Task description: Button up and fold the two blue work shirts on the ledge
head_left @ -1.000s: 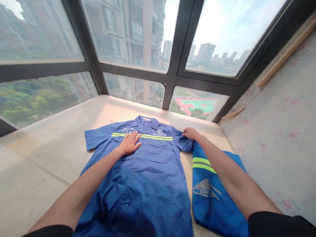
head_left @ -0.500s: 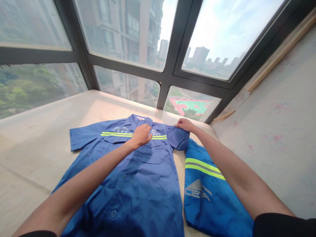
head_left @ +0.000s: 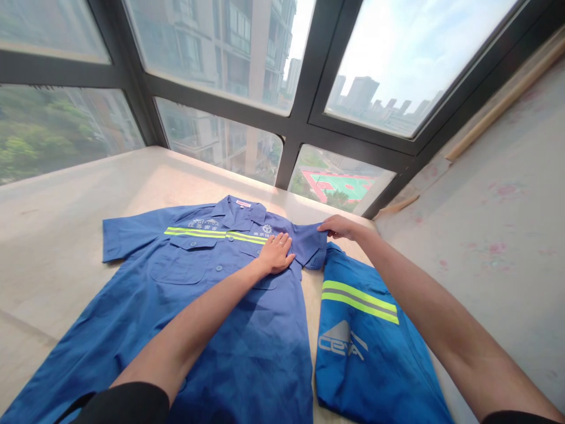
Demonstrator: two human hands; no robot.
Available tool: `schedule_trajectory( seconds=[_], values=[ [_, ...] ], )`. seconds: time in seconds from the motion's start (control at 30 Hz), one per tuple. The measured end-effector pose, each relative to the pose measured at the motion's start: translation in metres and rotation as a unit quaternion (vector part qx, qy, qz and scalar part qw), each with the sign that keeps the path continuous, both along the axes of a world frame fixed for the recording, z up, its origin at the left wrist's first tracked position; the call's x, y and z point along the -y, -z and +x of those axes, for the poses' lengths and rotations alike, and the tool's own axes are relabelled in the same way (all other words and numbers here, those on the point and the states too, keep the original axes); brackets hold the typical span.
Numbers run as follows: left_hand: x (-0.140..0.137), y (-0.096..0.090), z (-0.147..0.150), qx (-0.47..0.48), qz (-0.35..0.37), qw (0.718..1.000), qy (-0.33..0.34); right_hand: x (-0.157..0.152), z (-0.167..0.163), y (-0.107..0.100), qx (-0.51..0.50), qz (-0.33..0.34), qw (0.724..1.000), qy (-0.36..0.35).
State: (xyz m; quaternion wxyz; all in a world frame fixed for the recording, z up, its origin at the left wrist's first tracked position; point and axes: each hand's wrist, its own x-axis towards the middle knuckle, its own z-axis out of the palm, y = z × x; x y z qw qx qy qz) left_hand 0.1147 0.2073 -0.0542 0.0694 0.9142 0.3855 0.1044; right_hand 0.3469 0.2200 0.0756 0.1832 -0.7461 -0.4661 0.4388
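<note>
A blue short-sleeved work shirt [head_left: 212,306] lies face up and spread out, its collar toward the window and a yellow-grey reflective stripe across the chest. My left hand [head_left: 276,254] rests flat on the chest near the right-hand pocket, fingers stretched out, with a ring on one finger. With thumb and fingers, my right hand [head_left: 339,227] pinches the edge of the shirt's right-hand sleeve. Beside the shirt on the right lies a folded brighter-blue garment [head_left: 375,365] with a reflective stripe and a grey logo; the sleeve end lies close to its upper edge.
The pale sill surface [head_left: 66,206] runs under both garments. Dark window frames [head_left: 300,118] close off the far side. On the right rises a wall with flowered paper [head_left: 498,235], a wooden strip [head_left: 503,106] along it.
My left hand has moved right across the chest and flattened onto the shirt. My right hand has shifted to the sleeve's outer end and still grips it. The view has shifted slightly.
</note>
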Motion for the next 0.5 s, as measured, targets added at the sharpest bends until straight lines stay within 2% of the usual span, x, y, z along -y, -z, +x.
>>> schedule_trajectory(
  seconds=[0.07,0.13,0.27,0.43,0.5],
  values=[
    [-0.004,0.001,-0.001,-0.006,-0.007,1.000,0.007,-0.002,-0.008,0.001,-0.071,0.015,0.995,0.070],
    [-0.008,0.001,-0.001,-0.017,-0.015,1.000,0.015,-0.003,-0.014,0.000,-0.108,0.006,0.990,0.094],
    [-0.011,0.001,0.000,-0.035,-0.041,0.998,0.025,-0.002,-0.023,-0.004,-0.135,-0.006,0.986,0.100],
    [-0.006,-0.001,0.001,-0.029,-0.060,0.998,0.017,0.003,-0.048,-0.009,-0.166,0.044,0.982,0.084],
    [-0.005,-0.002,0.000,0.013,-0.087,0.996,0.025,0.005,-0.068,-0.006,-0.184,0.069,0.979,0.058]
  ],
)
